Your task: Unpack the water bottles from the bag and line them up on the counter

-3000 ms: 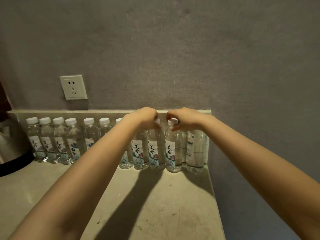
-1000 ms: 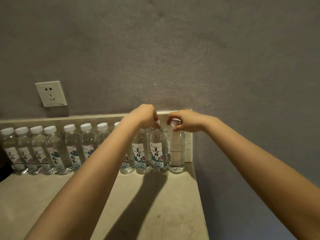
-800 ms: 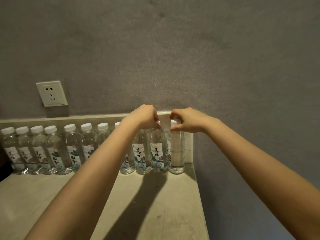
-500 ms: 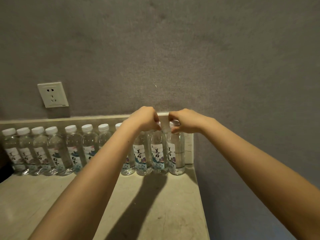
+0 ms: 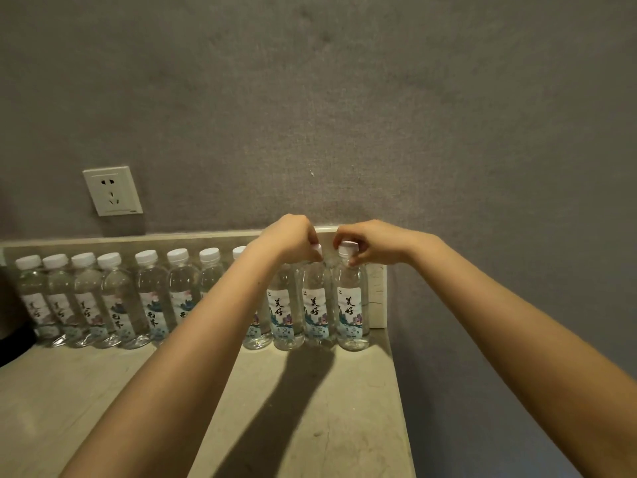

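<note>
— While both hands are up at the caps, which step would you call this?

— Straightening the line, I'd say. The water bottles (image 5: 151, 298) stand upright in one row along the far side of the counter (image 5: 362, 408), backed against the low ledge (image 5: 172, 238) under the wall (image 5: 379, 115). The left hand (image 5: 293, 241) has its fingers curled down over the top of the second bottle (image 5: 316, 305) from the right. The right hand (image 5: 372, 244) pinches the white cap (image 5: 345, 249) of the end bottle (image 5: 351, 305), fingers above and thumb below. Both bottles have their bases on the counter, side by side and touching.

— And the bag?

— Not in view, so I cannot tell whether anything is left in it.

— How far along, then?

— Late, by my guess. The row runs from the far left almost to the counter's right edge, and there is little room past the end bottle.

— What does the next move call for?

— Probably a clean release. These bottles are tall and narrow, packed close, so a sideways tug on a cap could rock one into its neighbours. The end bottle also stands near the right edge. I'd lift the fingers straight up off both caps, then go and look in the bag.
</note>
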Demonstrator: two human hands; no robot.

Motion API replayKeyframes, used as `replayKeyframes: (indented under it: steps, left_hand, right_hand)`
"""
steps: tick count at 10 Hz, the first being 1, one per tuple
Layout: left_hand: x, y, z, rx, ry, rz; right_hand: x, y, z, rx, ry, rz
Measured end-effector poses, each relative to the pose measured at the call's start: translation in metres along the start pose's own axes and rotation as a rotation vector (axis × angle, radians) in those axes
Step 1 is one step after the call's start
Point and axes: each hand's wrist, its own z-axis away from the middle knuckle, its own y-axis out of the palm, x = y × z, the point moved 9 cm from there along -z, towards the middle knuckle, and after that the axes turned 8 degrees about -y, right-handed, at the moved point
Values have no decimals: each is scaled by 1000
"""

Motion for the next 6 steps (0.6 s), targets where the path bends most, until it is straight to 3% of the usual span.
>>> replayKeyframes:
  steps: [4,5,6]
  left_hand:
    - [0,2,14,-83,-21,-81]
    - [2,3,26,-223,-32,-41]
    - [9,-5,51,-449,-58,212]
  right_hand:
    - [0,3,6,-52,27,-56]
    - [0,2,22,-192,64,-85]
    - [-9,-4,44,-453,198,-30]
